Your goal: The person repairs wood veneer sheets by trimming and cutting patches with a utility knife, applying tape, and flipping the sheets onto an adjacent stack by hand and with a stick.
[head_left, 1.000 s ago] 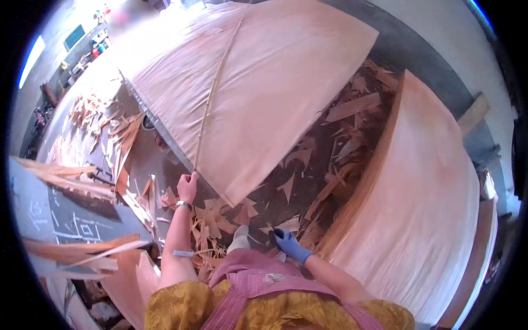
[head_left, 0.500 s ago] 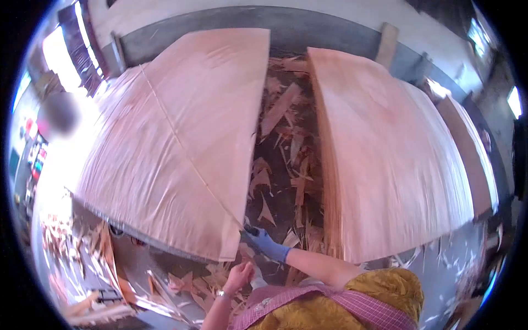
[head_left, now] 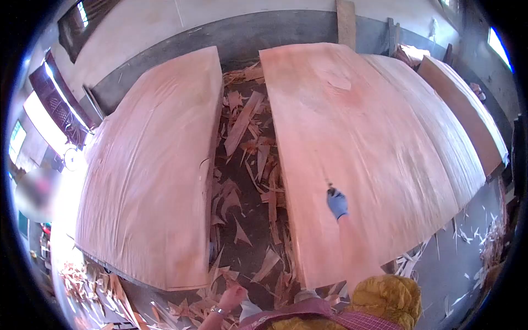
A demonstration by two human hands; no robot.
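Note:
My right hand, in a blue glove, is over the right stack of thin wood veneer sheets. Its fingers are closed around the dark handle of a thin stick, whose far part is blurred and hard to follow against the wood. My bare left hand is curled into a fist low in front of my body, with a metal band at the wrist. It is below the near end of the gap, apart from the left veneer stack; nothing shows in it.
Between the stacks runs a gap with torn veneer scraps on dark floor. More scraps litter the floor at the near left. Another stack stands at the far right. A board leans on the back wall. A blurred person is at the left edge.
My right hand has moved right from the left stack's near corner to over the right stack. The stick no longer lies across the left stack. The view has turned right; my left hand stays low.

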